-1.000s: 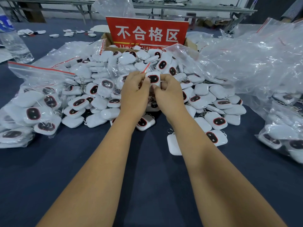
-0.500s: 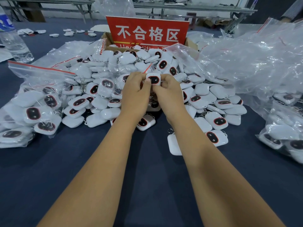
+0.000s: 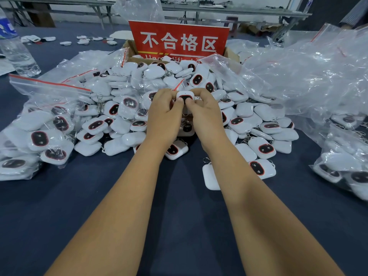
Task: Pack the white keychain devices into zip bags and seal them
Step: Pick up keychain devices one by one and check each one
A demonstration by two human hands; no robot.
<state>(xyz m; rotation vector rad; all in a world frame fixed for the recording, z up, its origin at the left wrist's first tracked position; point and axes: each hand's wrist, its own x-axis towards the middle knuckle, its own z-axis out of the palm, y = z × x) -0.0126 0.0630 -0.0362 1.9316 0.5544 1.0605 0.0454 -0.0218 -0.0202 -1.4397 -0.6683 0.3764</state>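
Left of the red sign (image 3: 178,39), filled zip bags (image 3: 37,134) lay on the dark tabletop (image 3: 179,226). In front of the sign, above the loose heap of devices (image 3: 258,128), the left hand (image 3: 164,114) and the right hand (image 3: 205,114) both pinched one white device (image 3: 185,96). Compared with a moment before, both thumbs had moved up onto its dark face, and the device sat a little lower between the fingers. I judged it was being slid into a small clear bag, but the bag was hard to see. Right of the sign lay a heap of empty bags (image 3: 310,76). Sealing was not yet done.
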